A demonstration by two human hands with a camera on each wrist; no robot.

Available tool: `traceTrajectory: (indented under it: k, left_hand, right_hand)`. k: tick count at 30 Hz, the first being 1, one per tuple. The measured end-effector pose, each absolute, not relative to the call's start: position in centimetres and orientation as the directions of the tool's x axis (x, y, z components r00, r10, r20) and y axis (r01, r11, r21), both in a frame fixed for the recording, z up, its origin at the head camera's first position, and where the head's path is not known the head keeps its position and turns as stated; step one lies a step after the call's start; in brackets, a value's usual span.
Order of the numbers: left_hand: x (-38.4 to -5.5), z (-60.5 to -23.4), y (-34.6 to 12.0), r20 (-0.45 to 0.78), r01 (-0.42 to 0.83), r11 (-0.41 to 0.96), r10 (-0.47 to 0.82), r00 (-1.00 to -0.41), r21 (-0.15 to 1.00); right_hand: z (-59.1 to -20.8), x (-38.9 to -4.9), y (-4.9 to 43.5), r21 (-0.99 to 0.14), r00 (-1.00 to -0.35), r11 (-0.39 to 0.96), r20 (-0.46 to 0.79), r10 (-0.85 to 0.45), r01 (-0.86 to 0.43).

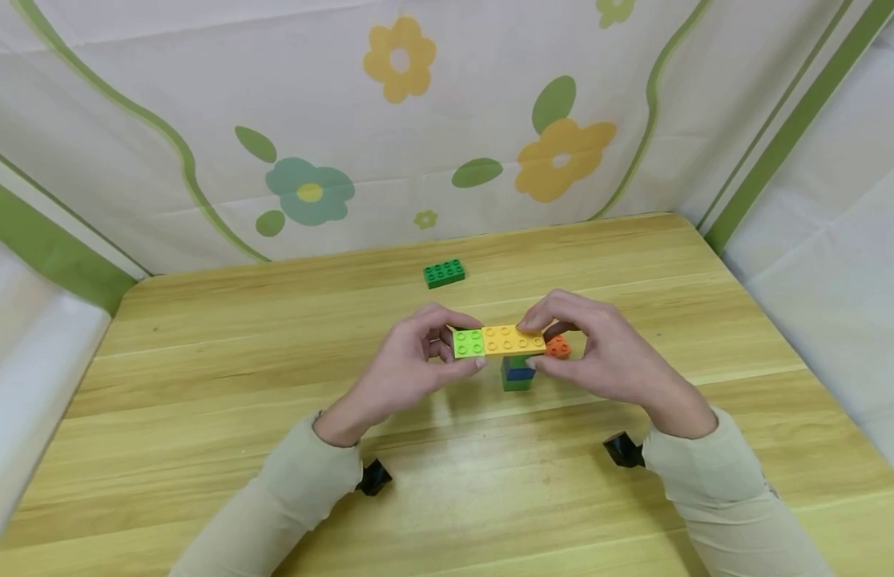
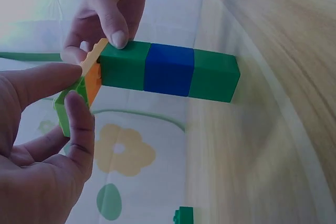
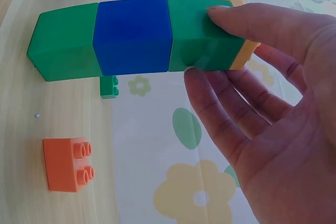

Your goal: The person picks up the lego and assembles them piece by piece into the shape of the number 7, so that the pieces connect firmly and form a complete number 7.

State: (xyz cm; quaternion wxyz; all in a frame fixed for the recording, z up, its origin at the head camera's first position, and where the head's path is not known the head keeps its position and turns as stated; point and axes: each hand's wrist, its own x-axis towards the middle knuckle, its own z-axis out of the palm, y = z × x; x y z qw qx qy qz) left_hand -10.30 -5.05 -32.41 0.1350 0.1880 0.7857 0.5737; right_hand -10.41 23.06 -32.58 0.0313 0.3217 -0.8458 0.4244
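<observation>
A tower of a green brick (image 3: 65,43), a blue brick (image 3: 134,38) and an upper green brick (image 2: 123,65) stands upright on the table. Across its top lies a long yellow brick (image 1: 508,340), jutting out to the left. My left hand (image 1: 407,365) pinches a small lime green brick (image 1: 469,344) against the yellow brick's left end; whether the two are joined I cannot tell. With thumb and fingers my right hand (image 1: 613,353) grips the tower's upper green brick, and a fingertip touches the yellow brick's top.
An orange brick (image 3: 65,165) sits on the wooden table (image 1: 202,385) just right of the tower. Farther back lies a flat green brick (image 1: 444,274). A flower-printed curtain (image 1: 447,120) hangs behind the table. A black wrist mount (image 1: 375,478) shows below the left sleeve.
</observation>
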Motion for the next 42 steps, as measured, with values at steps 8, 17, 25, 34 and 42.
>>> traceTrajectory:
  k: [8,17,25,34,42]
  left_hand:
    - [-10.1,-33.5,-4.5,0.037,0.137,0.208,0.423,-0.906,0.968]
    - [-10.0,-34.0,-4.4,0.092,0.177,0.173,0.411,-0.907,0.969]
    - [-9.6,-34.1,-4.4,0.026,0.084,0.134,0.39,-0.92,0.987]
    - [-9.5,-34.4,-4.2,0.021,0.062,0.098,0.375,-0.927,0.993]
    - [-9.3,-34.6,-4.5,0.026,0.064,0.086,0.381,-0.924,0.994]
  right_hand:
    - [-32.6,-10.4,23.1,-0.697,-0.789,0.431,0.328,-0.519,-0.573]
    - [-32.6,-10.4,23.1,-0.709,-0.792,0.424,0.317,-0.522,-0.564]
    - [-32.6,-10.4,23.1,-0.71,-0.787,0.417,0.319,-0.527,-0.567]
    - [-32.7,-10.3,22.9,-0.71,-0.793,0.423,0.318,-0.52,-0.563]
    - [-32.8,-10.1,22.6,-0.723,-0.815,0.439,0.298,-0.498,-0.533]
